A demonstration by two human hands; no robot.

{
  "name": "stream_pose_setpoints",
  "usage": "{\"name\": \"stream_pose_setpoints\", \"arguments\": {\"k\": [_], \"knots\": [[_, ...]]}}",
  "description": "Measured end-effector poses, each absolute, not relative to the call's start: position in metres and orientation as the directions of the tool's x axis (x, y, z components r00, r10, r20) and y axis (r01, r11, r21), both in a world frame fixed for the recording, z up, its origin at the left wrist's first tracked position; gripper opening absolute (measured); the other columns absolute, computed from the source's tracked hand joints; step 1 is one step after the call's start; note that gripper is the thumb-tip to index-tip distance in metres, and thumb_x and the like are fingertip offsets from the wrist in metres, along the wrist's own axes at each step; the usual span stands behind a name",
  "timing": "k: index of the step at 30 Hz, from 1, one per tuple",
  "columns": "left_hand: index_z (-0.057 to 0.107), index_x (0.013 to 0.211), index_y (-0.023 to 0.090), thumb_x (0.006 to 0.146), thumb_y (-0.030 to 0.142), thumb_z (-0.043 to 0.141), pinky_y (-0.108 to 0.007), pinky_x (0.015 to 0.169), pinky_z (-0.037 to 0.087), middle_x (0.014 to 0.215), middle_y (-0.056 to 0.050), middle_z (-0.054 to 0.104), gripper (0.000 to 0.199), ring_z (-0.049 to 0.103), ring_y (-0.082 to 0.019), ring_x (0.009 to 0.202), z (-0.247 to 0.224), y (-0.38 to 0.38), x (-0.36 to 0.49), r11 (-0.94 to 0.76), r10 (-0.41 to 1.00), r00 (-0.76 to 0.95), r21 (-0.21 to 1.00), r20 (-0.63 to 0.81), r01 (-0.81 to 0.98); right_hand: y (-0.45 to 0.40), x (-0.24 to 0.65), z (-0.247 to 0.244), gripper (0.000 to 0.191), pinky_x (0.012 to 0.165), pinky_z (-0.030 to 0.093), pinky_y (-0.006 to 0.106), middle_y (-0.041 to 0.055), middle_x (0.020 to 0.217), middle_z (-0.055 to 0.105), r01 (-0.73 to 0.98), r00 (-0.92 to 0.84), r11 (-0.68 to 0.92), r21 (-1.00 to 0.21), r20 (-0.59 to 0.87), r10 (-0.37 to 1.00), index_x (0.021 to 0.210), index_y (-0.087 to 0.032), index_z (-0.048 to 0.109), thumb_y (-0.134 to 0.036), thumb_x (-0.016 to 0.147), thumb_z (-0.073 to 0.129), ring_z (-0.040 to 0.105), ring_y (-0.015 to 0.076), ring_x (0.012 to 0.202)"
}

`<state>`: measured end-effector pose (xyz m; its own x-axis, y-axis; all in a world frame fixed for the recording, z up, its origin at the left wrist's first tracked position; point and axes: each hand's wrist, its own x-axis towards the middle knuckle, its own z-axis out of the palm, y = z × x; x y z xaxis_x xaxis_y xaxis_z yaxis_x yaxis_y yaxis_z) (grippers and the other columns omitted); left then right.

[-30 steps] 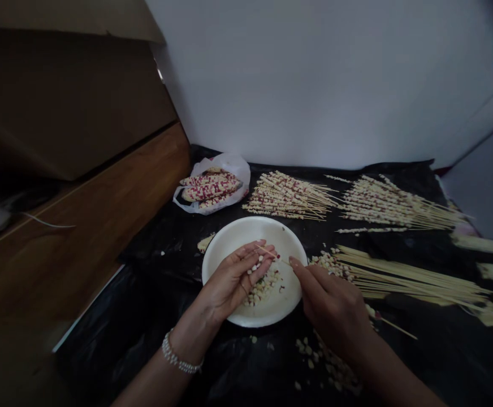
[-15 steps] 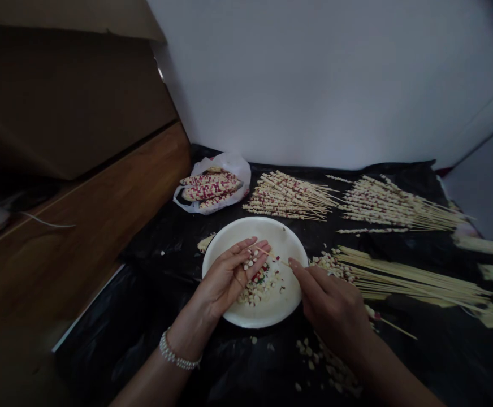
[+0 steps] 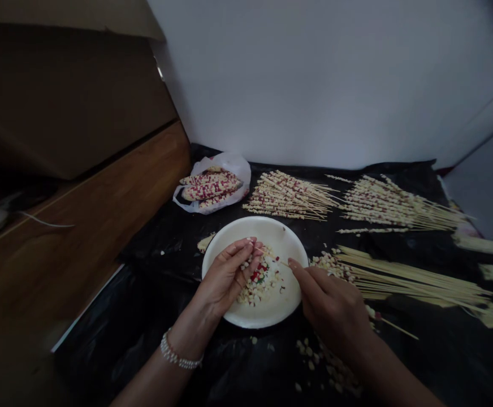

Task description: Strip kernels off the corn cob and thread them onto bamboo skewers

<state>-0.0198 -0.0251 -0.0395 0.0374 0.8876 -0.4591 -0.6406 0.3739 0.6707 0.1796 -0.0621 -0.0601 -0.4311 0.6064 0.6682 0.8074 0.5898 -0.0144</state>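
Over a white bowl (image 3: 291,240), my right hand (image 3: 329,299) pinches a thin wooden skewer (image 3: 283,262) that points left toward my other hand. My left hand (image 3: 229,271), with a beaded bracelet at its wrist, is turned palm up with fingers curled around corn kernels. Its thumb and fingertips are pressed together at the skewer's tip; the kernel between them is too small to make out clearly. Loose white and dark red corn kernels (image 3: 253,295) lie in the bowl below both hands.
Behind the bowl, corn cobs (image 3: 212,186) sit in a plastic bag (image 3: 243,165). Two piles of kernel-loaded skewers (image 3: 289,195) lie to the right, with bare skewers (image 3: 416,277) nearer. Scattered kernels (image 3: 310,353) dot the black plastic sheet (image 3: 229,362). A white wall (image 3: 314,85) stands behind.
The fingers of my left hand have curled inward, and the thumb and fingertips have closed at the skewer's tip. My right hand has stayed almost still with the skewer.
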Motion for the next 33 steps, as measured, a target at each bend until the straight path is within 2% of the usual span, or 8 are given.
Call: {"name": "stream_pose_setpoints", "arguments": {"k": [8,12,17,33], "knots": [[0.074,0.085,0.010,0.071,0.005,0.076,-0.017,0.069,0.058,0.082,-0.007,0.075,0.015,0.069,-0.011,0.072,-0.0376,-0.0281,-0.0157,0.366,0.896,0.047,0.676,-0.441,-0.640,-0.0622,0.1791,-0.0602,0.033,0.052,0.037,0.028,0.0035,0.076,0.066,0.818,-0.427,0.575,-0.003,0.667,0.610,0.117,-0.009,0.063,-0.002,0.089,0.048,0.057,0.0129,0.059],[0.074,0.087,0.008,0.076,0.009,0.073,-0.017,0.068,0.058,0.085,-0.009,0.075,0.011,0.068,-0.010,0.070,-0.0342,-0.0276,-0.0149,0.363,0.888,0.018,0.678,-0.459,-0.639,-0.0624,0.1788,-0.0595,0.033,0.051,0.036,0.028,0.0029,0.074,0.066,0.818,-0.429,0.575,0.000,0.665,0.611,0.116,-0.009,0.063,-0.002,0.089,0.046,0.056,0.0124,0.057],[0.073,0.084,0.008,0.081,0.006,0.067,-0.016,0.065,0.058,0.083,-0.008,0.073,0.007,0.067,-0.009,0.068,-0.0327,-0.0264,-0.0157,0.397,0.857,0.022,0.632,-0.515,-0.665,-0.0624,0.1783,-0.0587,0.033,0.052,0.037,0.026,0.0036,0.075,0.067,0.818,-0.426,0.575,0.001,0.673,0.605,0.116,-0.009,0.064,-0.002,0.089,0.046,0.056,0.0116,0.058],[0.072,0.083,0.008,0.082,0.004,0.065,-0.015,0.064,0.058,0.081,-0.006,0.072,0.008,0.069,-0.010,0.069,-0.0337,-0.0274,-0.0155,0.410,0.848,0.043,0.601,-0.529,-0.686,-0.0623,0.1790,-0.0603,0.034,0.055,0.036,0.027,0.0035,0.077,0.067,0.819,-0.432,0.573,0.012,0.670,0.604,0.117,-0.009,0.063,-0.002,0.089,0.045,0.056,0.0124,0.061]]}}
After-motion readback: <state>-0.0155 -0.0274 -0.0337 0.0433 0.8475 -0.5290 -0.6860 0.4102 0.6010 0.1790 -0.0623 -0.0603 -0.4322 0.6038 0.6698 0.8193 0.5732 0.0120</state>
